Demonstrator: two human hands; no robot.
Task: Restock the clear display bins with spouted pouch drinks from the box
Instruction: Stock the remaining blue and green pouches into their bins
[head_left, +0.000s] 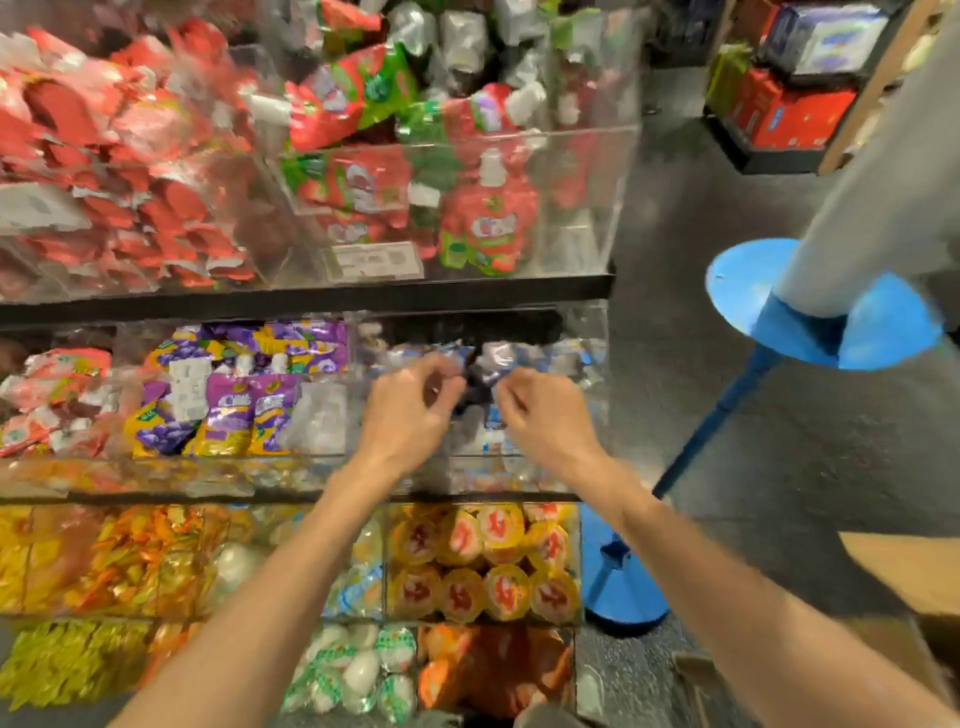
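Observation:
Both my hands reach over the front wall of a clear bin (592, 332) at the right end of the middle shelf. Blue and silver spouted pouches (498, 356) lie inside it, blurred. My left hand (410, 415) hovers above the bin's left half, my right hand (540, 415) above its right half, a small gap between them. The fingers of each hang loosely curled, and I see nothing held in either. A corner of the cardboard box (909, 571) shows at the lower right.
The neighbouring bin holds purple grape pouches (234, 405). Red strawberry pouches (488, 223) fill the upper bins. Yellow jelly cups (483, 561) sit in the bins below. A blue stand (623, 597) with a round blue disc (826, 306) and a grey pole rises just right of the shelving.

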